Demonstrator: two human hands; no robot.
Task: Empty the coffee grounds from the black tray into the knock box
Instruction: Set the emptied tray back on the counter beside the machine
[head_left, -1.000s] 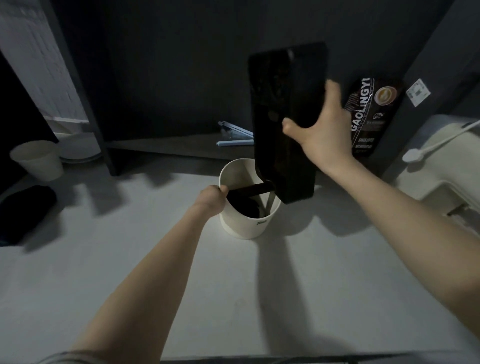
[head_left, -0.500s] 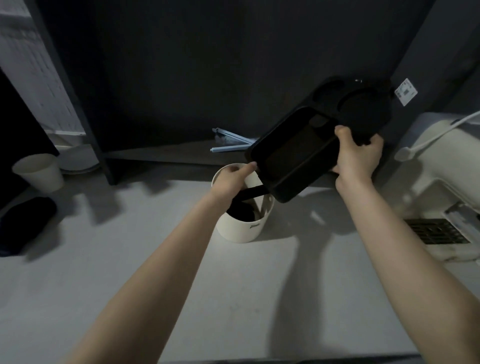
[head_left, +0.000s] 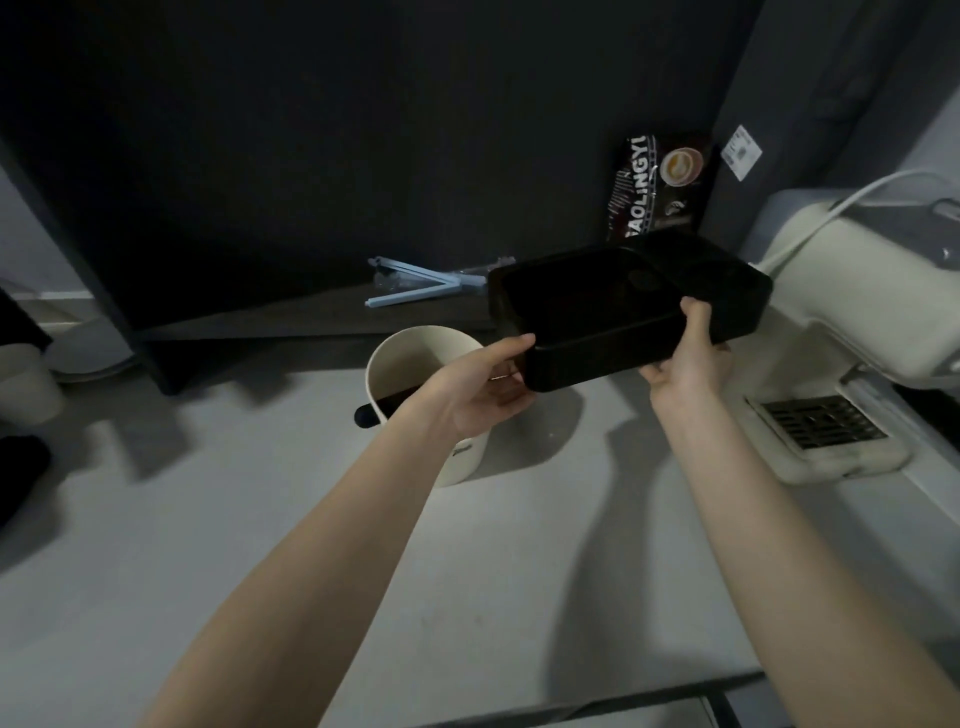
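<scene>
While bare counter lies open before the knock box, black tray sits level above-right; left hand cups its corner; right hand grips its near edge.

The scene was dim, the back wall nearly black. Light fell from above and behind, throwing long soft shadows of both arms across the pale counter. Edges bowed with wide-angle distortion; detail stayed soft.

black tray inside – too dark | knock box contents – hidden
</scene>
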